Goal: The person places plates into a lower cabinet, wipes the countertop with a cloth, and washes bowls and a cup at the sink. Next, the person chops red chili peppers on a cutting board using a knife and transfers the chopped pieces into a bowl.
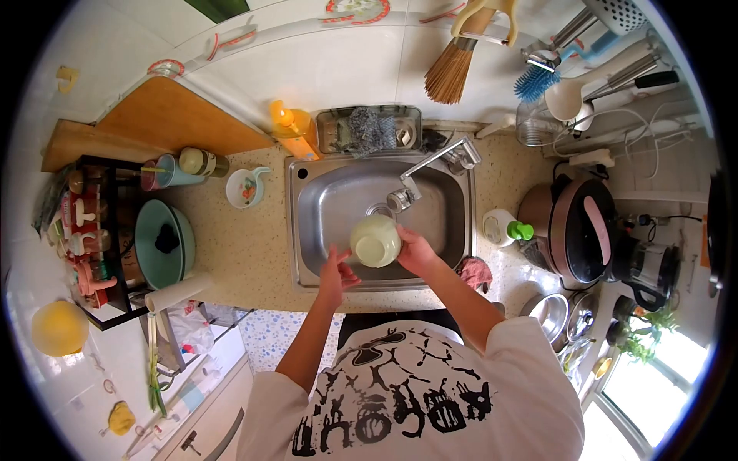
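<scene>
Over the front part of the steel sink (307,207) a pale green bowl (377,230) is held with its base turned up toward me. My right hand (416,252) grips the bowl's right side, its fingers partly hidden behind it. To the left and a little lower, my left hand (337,275) has its fingers apart and holds nothing; a small gap seems to lie between it and the bowl. Above the bowl is the faucet (401,198), its spout over the basin near the drain.
An orange bottle (294,132) and a rack with scrubbers (369,131) stand behind the sink. Left are a handled cup (244,189) and a green basin (184,242). Right are a green-topped bottle (503,228), a red cloth (475,273) and a rice cooker (576,230).
</scene>
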Action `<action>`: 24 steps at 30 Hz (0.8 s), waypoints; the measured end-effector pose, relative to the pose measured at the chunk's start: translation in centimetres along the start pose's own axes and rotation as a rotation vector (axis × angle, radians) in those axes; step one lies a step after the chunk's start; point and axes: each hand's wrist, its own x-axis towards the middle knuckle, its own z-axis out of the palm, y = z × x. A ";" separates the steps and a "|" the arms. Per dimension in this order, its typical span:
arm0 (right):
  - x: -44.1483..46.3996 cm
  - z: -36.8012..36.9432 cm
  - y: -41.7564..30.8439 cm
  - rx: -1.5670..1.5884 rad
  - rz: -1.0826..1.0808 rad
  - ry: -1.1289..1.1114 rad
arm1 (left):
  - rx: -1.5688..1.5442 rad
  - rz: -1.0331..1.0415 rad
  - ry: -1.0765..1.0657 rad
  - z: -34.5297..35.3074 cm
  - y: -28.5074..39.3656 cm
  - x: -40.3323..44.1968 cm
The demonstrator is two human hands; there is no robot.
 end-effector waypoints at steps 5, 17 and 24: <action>-1.0 -0.2 -0.1 -0.057 0.025 -0.011 | 0.245 0.045 0.090 1.3 0.3 -1.5; -3.5 -2.2 -0.8 0.210 0.115 0.082 | 0.511 0.327 0.181 4.5 -0.7 -2.3; -5.3 -3.6 -2.2 0.222 0.136 0.070 | 0.796 0.669 0.247 8.5 -1.8 -3.0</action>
